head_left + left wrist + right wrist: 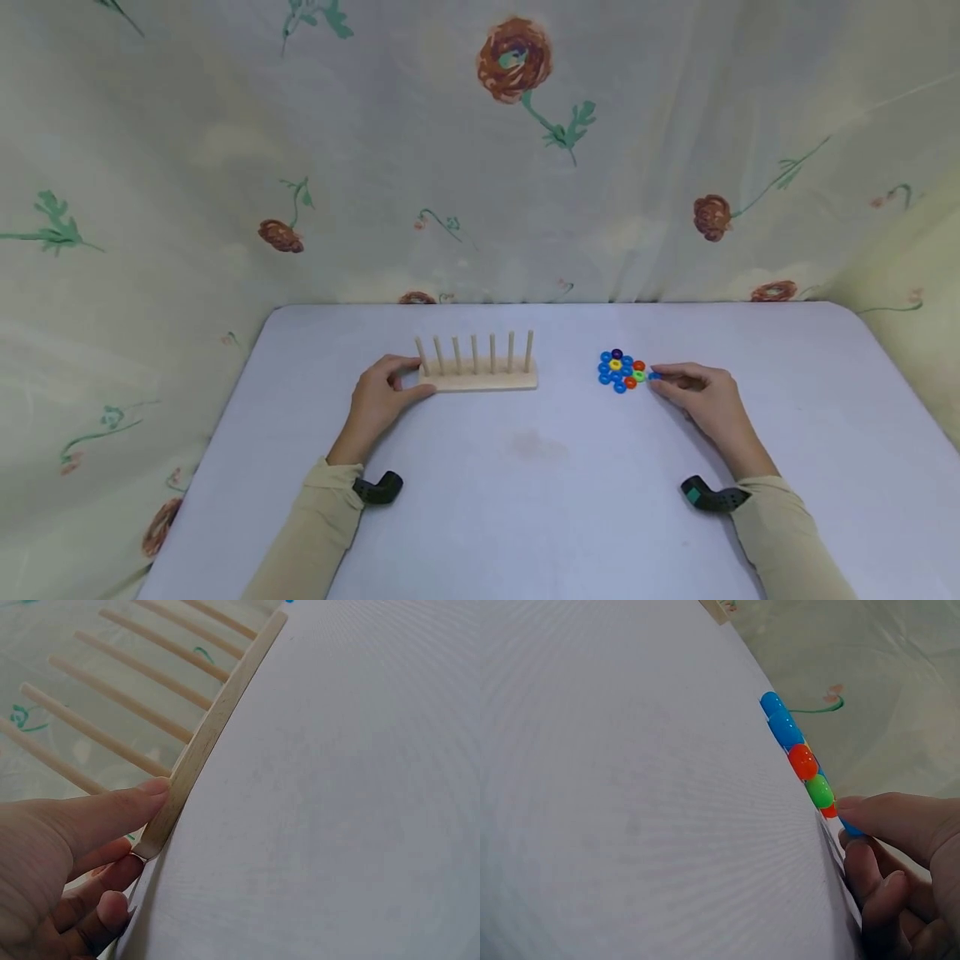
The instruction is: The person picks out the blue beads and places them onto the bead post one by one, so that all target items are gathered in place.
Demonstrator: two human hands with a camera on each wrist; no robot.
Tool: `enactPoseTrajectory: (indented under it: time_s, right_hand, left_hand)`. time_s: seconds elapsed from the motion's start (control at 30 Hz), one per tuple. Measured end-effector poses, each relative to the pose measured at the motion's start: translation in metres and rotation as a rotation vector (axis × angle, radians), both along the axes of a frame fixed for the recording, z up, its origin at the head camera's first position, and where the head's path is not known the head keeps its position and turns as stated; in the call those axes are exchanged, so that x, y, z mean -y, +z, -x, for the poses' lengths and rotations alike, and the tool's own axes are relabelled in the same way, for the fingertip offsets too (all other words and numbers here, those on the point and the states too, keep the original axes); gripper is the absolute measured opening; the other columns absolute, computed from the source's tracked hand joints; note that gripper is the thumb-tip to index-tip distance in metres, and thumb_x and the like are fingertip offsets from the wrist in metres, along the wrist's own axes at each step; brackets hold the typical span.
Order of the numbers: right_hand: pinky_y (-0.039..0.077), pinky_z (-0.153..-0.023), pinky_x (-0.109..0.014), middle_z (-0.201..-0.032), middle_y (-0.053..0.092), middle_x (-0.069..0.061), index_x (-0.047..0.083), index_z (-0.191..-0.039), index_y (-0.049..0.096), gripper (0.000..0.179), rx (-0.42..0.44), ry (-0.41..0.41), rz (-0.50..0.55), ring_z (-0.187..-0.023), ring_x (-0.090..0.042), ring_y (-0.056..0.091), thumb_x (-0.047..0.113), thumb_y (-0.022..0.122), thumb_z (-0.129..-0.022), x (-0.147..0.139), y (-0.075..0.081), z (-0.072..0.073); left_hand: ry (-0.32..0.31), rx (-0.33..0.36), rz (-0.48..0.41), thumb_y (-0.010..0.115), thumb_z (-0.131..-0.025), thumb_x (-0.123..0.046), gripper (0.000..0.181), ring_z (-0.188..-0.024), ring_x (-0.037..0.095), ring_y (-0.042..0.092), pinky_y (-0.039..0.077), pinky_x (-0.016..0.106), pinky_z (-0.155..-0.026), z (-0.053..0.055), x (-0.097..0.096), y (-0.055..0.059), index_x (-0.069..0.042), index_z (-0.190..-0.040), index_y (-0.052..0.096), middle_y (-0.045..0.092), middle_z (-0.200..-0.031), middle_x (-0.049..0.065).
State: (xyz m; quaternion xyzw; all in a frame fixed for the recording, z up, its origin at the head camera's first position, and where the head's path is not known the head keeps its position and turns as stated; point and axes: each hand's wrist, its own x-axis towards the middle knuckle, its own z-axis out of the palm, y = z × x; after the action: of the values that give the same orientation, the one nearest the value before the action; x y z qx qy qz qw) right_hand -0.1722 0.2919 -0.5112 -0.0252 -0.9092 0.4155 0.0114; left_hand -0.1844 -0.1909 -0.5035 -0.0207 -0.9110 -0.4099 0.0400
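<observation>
A pale wooden rack [483,382] with a row of several upright pegs stands left of the table's middle. My left hand [378,398] grips the left end of its base, the thumb on the front edge and fingers behind. To the right lies a flat cluster of small glossy rings: several blue, a dark purple ring [617,354], a yellow ring [615,365], two red ones and a green ring [639,377]. At the cluster's right edge my right hand [708,402] pinches a blue ring [853,828] between thumb and fingers, close beside the green one. All the pegs are bare.
Both items are on a white-covered table [540,500] with rounded far corners. A curtain [375,167] with a flower print hangs behind it and along the sides. Each wrist carries a dark camera mount, one of them the left mount [379,488].
</observation>
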Motion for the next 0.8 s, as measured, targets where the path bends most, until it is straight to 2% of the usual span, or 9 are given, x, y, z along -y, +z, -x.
enactPoseTrajectory:
  time_s: [0.17,0.33,0.43,0.6,0.8]
  right_hand:
    - [0.049,-0.055,-0.025,-0.105,0.072,-0.015,0.011,-0.127,0.073,0.042,0.0,0.012,0.002,-0.071,-0.012,0.056,0.04,0.073,-0.097,0.004,0.005,-0.002]
    - [0.051,-0.062,-0.022,-0.118,0.072,-0.014,0.012,-0.125,0.074,0.039,-0.042,0.064,0.012,-0.085,-0.007,0.059,0.038,0.074,-0.096,0.014,0.01,-0.004]
    - [0.055,-0.065,-0.022,-0.12,0.072,-0.012,0.013,-0.123,0.075,0.035,-0.073,0.091,0.022,-0.088,-0.003,0.06,0.035,0.075,-0.096,0.024,0.013,-0.002]
    - [0.053,-0.065,-0.02,-0.114,0.074,-0.01,0.014,-0.12,0.077,0.032,-0.135,0.108,0.021,-0.088,-0.001,0.058,0.033,0.077,-0.094,0.044,0.025,0.005]
    - [0.052,-0.067,-0.016,-0.108,0.076,-0.012,0.009,-0.116,0.078,0.027,-0.243,0.171,0.036,-0.084,0.0,0.058,0.022,0.08,-0.093,0.067,0.037,0.015]
  left_hand:
    - [0.0,0.005,0.008,0.09,-0.079,-0.031,0.053,-0.069,0.013,0.047,0.036,0.024,-0.059,0.001,-0.001,-0.002,-0.014,-0.126,0.074,0.063,-0.092,0.006]
    - [0.009,0.002,0.008,0.091,-0.078,-0.032,0.052,-0.069,0.013,0.046,0.035,0.024,-0.059,0.001,-0.001,-0.002,-0.015,-0.125,0.075,0.061,-0.089,0.005]
    - [0.011,0.0,0.004,0.091,-0.078,-0.032,0.051,-0.069,0.014,0.046,0.035,0.024,-0.059,0.0,0.0,-0.002,-0.015,-0.124,0.075,0.061,-0.089,0.005]
    - [0.017,-0.001,-0.003,0.091,-0.079,-0.031,0.051,-0.068,0.013,0.046,0.035,0.024,-0.058,0.0,0.001,-0.002,-0.015,-0.124,0.075,0.063,-0.092,0.006]
    - [0.017,0.001,-0.007,0.091,-0.079,-0.03,0.051,-0.068,0.012,0.047,0.036,0.023,-0.059,0.0,0.001,-0.002,-0.014,-0.124,0.075,0.065,-0.095,0.006]
